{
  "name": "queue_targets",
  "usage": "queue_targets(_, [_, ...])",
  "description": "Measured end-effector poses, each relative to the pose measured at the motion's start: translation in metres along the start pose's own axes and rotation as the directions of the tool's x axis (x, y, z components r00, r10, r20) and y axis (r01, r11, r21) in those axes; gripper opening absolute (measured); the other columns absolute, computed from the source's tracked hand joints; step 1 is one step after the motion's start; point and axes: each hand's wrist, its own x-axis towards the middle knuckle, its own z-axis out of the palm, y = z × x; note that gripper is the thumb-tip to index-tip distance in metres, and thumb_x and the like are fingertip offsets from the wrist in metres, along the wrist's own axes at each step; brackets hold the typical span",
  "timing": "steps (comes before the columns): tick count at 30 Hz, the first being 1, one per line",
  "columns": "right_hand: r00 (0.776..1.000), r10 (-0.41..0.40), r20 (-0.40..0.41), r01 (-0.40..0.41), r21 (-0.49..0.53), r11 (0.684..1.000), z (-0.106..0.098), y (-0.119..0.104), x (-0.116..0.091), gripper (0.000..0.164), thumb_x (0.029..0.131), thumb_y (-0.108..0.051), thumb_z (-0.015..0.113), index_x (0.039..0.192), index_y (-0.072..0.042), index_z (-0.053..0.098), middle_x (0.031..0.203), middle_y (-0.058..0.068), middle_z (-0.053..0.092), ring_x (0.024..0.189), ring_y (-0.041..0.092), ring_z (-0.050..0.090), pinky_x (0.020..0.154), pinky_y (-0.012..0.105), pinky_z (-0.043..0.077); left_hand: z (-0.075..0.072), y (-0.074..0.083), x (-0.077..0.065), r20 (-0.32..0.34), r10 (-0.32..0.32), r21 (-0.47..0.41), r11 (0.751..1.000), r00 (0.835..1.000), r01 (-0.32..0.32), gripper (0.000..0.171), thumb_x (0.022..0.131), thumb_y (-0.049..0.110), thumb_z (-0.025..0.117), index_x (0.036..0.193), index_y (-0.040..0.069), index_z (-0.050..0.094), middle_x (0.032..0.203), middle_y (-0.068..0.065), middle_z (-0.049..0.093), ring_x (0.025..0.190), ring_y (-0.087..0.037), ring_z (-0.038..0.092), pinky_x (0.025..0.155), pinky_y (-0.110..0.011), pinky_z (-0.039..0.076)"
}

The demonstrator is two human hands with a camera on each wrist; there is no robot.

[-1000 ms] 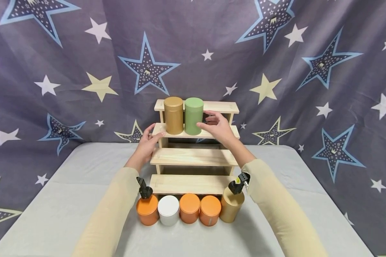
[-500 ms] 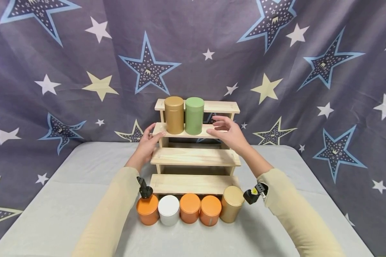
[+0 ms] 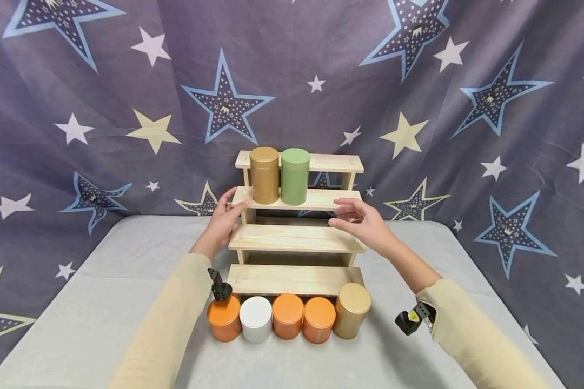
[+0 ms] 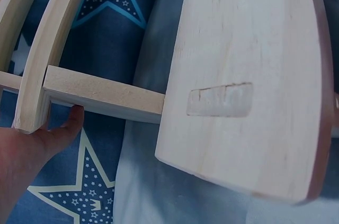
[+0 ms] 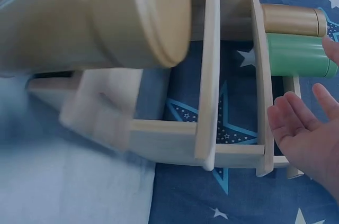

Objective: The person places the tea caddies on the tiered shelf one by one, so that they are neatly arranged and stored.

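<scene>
A stepped wooden shelf (image 3: 292, 237) stands on the covered table. On its second-highest step, side by side and upright, are a dark gold canister (image 3: 265, 178) and a green canister (image 3: 295, 178). My left hand (image 3: 221, 220) holds the left end of that same step; in the left wrist view its thumb (image 4: 69, 126) lies against the wood. To the right of the green canister and lower, my right hand (image 3: 365, 224) is empty, its fingers loosely bent near the shelf's right end. The right wrist view shows this hand (image 5: 312, 134) apart from both canisters.
Along the shelf's front, in a row, stand an orange tin (image 3: 224, 320), a white tin (image 3: 256, 320), two more orange tins (image 3: 287, 317) and a light gold canister (image 3: 352, 312). A star-patterned curtain (image 3: 292, 70) hangs behind. Pale cloth (image 3: 126, 302) covers the table.
My right hand has let go of the green canister and moved right and down toward me. Both canisters stay on the step. The left hand keeps its place.
</scene>
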Motion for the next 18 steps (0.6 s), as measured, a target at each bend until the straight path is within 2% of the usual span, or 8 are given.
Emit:
queue_targets(3, [1.0,-0.011,0.016,0.011,-0.004,1.0,-0.001,0.006,-0.009,0.054,0.085,-0.026,0.069,0.133,-0.013,0.048,0.122,0.013,0.058,0.111,0.026,0.056,0.088,0.031,0.048,0.001,0.0,0.0,-0.003,0.001,-0.001,1.0,1.0,-0.001,0.068,0.091,0.018,0.059,0.148,0.024,0.021,0.11,0.0,0.048,0.107,-0.014,0.045,0.109,-0.037,0.029])
queue_targets(12, [0.996,-0.041,0.073,0.045,-0.042,0.998,-0.004,0.03,-0.041,0.052,0.086,-0.02,0.068,0.132,-0.008,0.048,0.121,0.019,0.059,0.11,0.031,0.057,0.088,0.034,0.048,0.002,-0.002,-0.001,-0.01,0.001,-0.021,1.0,1.0,-0.001,0.068,0.091,0.015,0.058,0.148,0.024,0.022,0.126,-0.009,0.046,0.117,-0.018,0.043,0.11,-0.037,0.028])
queue_targets(18, [0.99,-0.073,0.124,0.077,-0.027,0.997,-0.004,0.043,-0.065,0.049,0.086,-0.016,0.067,0.129,-0.003,0.05,0.118,0.02,0.06,0.107,0.035,0.057,0.085,0.027,0.049,0.001,0.0,-0.001,-0.012,0.007,-0.009,1.0,1.0,-0.007,0.068,0.091,0.016,0.058,0.148,0.024,0.021,0.121,-0.006,0.048,0.114,-0.017,0.044,0.11,-0.036,0.029])
